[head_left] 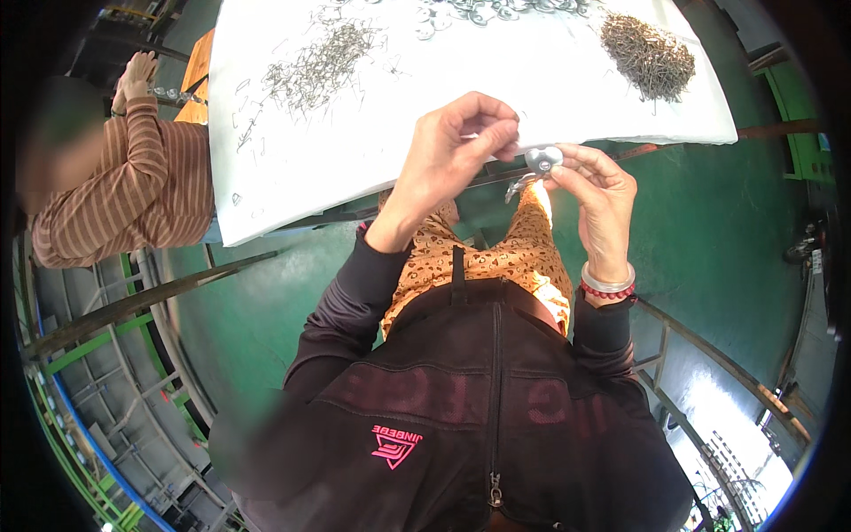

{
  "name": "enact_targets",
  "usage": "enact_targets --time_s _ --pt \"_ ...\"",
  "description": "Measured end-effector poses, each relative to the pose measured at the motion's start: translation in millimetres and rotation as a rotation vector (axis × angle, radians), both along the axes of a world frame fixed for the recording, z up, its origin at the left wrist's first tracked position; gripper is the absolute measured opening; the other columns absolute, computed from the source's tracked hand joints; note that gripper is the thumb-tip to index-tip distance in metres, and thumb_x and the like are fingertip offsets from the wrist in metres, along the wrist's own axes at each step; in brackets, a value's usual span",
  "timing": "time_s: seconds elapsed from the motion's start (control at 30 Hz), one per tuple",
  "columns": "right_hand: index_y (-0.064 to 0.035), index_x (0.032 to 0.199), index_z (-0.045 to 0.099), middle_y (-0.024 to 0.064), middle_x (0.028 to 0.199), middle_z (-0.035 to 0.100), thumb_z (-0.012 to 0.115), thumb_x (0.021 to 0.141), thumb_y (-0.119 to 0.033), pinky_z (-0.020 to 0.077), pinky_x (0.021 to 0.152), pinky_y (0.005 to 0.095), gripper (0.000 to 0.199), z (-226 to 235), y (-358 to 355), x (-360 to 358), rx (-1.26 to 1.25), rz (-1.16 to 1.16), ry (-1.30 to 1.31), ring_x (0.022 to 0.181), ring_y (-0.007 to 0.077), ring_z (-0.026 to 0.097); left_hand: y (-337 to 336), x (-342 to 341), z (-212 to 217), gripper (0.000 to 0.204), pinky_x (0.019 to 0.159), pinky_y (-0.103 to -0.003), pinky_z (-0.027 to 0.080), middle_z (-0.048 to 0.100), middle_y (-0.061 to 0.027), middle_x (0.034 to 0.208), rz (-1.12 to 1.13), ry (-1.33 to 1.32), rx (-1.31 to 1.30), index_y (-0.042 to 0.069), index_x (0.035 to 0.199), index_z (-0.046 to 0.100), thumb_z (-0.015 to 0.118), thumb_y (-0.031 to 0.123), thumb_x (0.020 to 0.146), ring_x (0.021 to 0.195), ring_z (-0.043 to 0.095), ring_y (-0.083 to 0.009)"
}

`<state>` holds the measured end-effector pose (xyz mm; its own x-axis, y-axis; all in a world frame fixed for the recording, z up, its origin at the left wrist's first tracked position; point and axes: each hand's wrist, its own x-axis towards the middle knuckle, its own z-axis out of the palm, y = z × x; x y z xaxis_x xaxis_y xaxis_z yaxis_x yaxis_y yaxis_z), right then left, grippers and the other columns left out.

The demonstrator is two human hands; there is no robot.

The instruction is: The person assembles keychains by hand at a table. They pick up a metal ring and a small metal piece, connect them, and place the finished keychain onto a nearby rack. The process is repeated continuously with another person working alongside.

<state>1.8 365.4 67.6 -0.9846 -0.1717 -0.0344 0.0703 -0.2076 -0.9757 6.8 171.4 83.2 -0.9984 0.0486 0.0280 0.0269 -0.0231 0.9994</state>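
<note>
My right hand (pixel 601 191) pinches a shiny, rounded silvery piece (pixel 543 160) between thumb and fingers, just off the table's near edge. Below that piece hang some small glossy bits (pixel 519 188), perhaps joined to it; the link is too small to tell. My left hand (pixel 456 152) is at its left, over the table edge, with fingers curled and thumb pressed toward the forefinger. Whatever it may hold is hidden. Ahead on the white-covered table (pixel 479 80) lie scattered thin bent wire pieces (pixel 324 66), a dense brownish heap of similar wire pieces (pixel 647 58) and clear glossy pieces (pixel 496 11).
At the left, a person in a striped sleeve (pixel 142 191) sits by the table's side, hands (pixel 135 82) raised near a strand of clear pieces (pixel 173 94). An orange wooden surface (pixel 197 75) adjoins the table. Green floor (pixel 691 230) and metal rails (pixel 151 297) surround me.
</note>
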Motion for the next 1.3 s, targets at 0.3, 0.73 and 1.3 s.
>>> enact_targets --time_s 0.3,0.73,1.3 --pt "0.0045 0.099 0.064 0.0082 0.081 0.065 0.063 0.076 0.009 0.0524 0.066 0.0244 0.023 4.0 -6.5 6.8 -0.019 -0.039 0.019 0.07 0.0135 0.063 17.2 4.9 -9.3 0.012 0.052 -0.022 0.052 0.053 -0.005 0.115 -0.065 -0.014 -0.006 0.006 0.091 0.064 0.065 0.016 0.084 0.086 0.061 -0.0129" --pt "0.0048 0.098 0.064 0.0087 0.087 0.065 0.065 0.076 0.009 0.0541 0.067 0.0246 0.022 2.5 -13.2 6.2 0.113 -0.096 0.072 0.075 0.0142 0.064 33.8 11.3 -29.2 0.008 0.073 -0.024 0.048 0.06 -0.0024 0.098 0.046 0.107 0.014 0.003 0.097 0.057 0.055 0.006 0.09 0.081 0.057 -0.0095" --pt "-0.0003 0.107 0.062 0.0178 0.091 0.063 0.062 0.077 -0.008 0.0422 0.087 0.0374 0.031 -107.0 -120.3 -256.0 0.969 -0.065 0.922 0.094 0.0351 0.054 22.4 20.1 -22.1 0.011 0.096 -0.045 0.037 0.062 -0.0029 0.083 0.115 0.368 -0.16 0.005 0.089 0.06 0.062 -0.001 0.08 0.079 0.06 -0.0211"
